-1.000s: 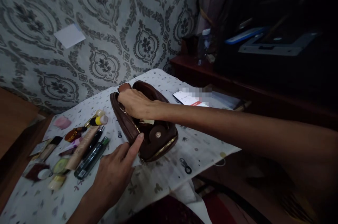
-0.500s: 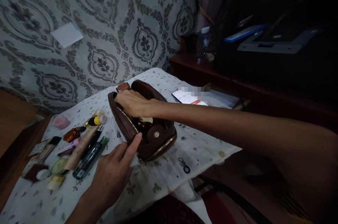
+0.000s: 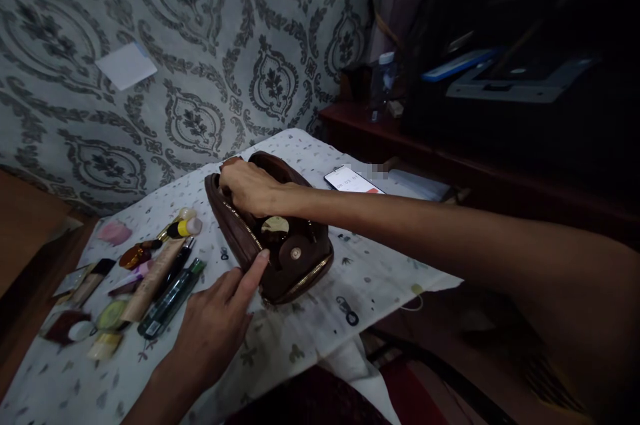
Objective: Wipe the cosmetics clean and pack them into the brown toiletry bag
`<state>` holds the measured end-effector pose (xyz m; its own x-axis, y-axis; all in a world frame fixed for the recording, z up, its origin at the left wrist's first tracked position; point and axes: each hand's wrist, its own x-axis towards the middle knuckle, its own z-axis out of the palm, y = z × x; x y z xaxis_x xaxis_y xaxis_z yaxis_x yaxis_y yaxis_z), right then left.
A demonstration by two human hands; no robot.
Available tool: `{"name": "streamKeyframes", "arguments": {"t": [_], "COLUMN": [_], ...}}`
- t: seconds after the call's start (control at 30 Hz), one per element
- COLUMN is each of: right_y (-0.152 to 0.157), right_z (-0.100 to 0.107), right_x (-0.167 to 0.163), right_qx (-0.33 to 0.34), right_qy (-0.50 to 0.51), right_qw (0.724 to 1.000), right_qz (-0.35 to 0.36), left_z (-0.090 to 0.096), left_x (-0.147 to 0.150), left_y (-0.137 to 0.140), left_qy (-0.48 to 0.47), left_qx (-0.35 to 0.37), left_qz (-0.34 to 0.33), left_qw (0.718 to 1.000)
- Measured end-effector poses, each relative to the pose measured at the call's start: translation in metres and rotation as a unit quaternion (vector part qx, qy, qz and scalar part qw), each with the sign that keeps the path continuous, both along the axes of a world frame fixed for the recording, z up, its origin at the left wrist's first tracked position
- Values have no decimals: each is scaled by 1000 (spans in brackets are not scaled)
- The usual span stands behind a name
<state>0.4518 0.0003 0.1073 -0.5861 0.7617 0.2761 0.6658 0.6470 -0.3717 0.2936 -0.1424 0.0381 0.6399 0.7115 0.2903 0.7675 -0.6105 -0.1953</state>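
A brown leather bag (image 3: 233,228) with a gold zip lies unzipped on the cloth-covered table. My right hand (image 3: 250,190) reaches down into its far end. Its fingertips are hidden inside, so what they touch cannot be made out. A round gold-coloured item (image 3: 275,227) shows in the bag beneath my right wrist, near a flap with a metal snap (image 3: 295,253). My left hand (image 3: 220,311) is at the bag's near left side, one finger lying on the zipped edge and the others curled against it, gripping the bag.
Left of the bag lie several cosmetics: a dark green bottle (image 3: 170,301), a beige tube (image 3: 154,278), a yellow-and-black bottle (image 3: 185,227), a pink item (image 3: 115,232) and small jars. A lit phone (image 3: 350,179) rests beyond my right forearm. A plastic bottle (image 3: 384,85) stands on a red-brown shelf.
My right hand has shifted slightly up and to the left inside the bag, and more of the round gold item shows. My left hand stays on the bag's edge.
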Motion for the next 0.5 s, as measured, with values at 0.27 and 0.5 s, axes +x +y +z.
{"name": "streamKeyframes", "arguments": {"t": [0.27, 0.5], "right_y": [6, 2], "right_z": [-12, -8], "right_x": [9, 10], "right_qx": [19, 8], "right_qy": [-9, -26], "right_qw": [1000, 1000], "right_qz": [17, -1], "left_z": [1, 0], "left_x": [-3, -6], "left_y": [0, -3], "left_qy": [5, -13], "left_qx": [-8, 12], "left_qz": [-2, -18], "left_qw": [1000, 1000]}}
